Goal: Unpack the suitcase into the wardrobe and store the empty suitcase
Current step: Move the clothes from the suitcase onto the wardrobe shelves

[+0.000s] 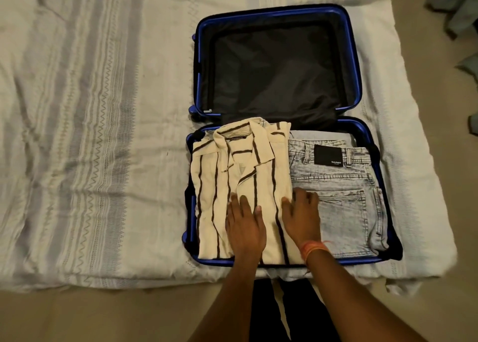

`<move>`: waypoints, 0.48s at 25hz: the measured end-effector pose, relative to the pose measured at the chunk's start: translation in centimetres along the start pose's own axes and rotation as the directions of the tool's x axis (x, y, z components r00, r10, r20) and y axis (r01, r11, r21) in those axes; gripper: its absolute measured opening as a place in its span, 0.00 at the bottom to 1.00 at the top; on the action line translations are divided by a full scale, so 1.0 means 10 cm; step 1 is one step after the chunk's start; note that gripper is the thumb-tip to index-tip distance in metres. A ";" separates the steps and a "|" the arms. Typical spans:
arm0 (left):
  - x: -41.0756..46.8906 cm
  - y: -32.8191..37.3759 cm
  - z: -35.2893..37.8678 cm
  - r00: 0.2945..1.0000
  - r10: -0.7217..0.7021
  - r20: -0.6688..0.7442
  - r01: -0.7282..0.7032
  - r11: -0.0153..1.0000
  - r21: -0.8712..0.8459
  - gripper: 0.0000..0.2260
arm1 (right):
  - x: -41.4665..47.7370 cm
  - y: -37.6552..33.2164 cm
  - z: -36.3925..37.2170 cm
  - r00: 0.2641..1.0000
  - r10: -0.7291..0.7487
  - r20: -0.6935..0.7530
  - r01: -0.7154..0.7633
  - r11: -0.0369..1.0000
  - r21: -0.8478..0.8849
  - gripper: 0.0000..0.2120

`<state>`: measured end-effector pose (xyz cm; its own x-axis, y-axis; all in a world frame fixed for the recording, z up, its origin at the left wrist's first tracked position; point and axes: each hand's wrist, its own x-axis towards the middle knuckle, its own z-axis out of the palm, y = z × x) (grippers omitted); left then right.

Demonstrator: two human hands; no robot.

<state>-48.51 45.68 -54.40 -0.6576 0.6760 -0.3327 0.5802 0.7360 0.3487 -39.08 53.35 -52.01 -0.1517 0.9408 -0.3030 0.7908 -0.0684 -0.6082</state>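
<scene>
A blue hard-shell suitcase [354,64] lies open on the bed, its far half showing only black lining. In the near half a folded cream shirt with dark stripes [232,171] lies on the left and folded light grey jeans [344,202] on the right. My left hand [244,225] rests flat on the shirt's lower part, fingers apart. My right hand [302,215], with an orange thread at the wrist, lies across the shirt's right edge where it meets the jeans; its fingertips curl at that edge, and whether they grip cloth I cannot tell.
The bed [90,134] carries a white cover with grey woven bands, wide to the suitcase's left. Beige floor [103,315] runs along the near edge. Greenish fabric or furniture [463,10] shows at the far right.
</scene>
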 end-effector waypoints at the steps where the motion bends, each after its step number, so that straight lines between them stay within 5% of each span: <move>1: 0.00 -0.06 -0.03 0.998 -0.057 -0.001 0.057 0.998 -0.005 0.25 | -0.01 -0.04 0.01 0.997 0.076 -0.024 -0.074 0.994 0.074 0.15; 6: -0.13 -0.45 -0.12 0.933 -0.358 -0.036 0.358 0.934 -0.020 0.26 | -0.29 -0.02 0.01 0.938 0.348 -0.014 -0.346 0.935 0.077 0.28; 12: -0.07 -0.43 -0.21 0.876 -0.482 0.033 0.483 0.871 -0.086 0.33 | -0.62 0.01 0.14 0.934 0.348 -0.086 -0.337 0.934 0.116 0.24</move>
<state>-51.58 42.02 -53.79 -0.8398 0.2383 -0.4878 0.1466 0.9647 0.2188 -38.93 47.09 -51.19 0.1845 0.8832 -0.4311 0.7213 -0.4197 -0.5510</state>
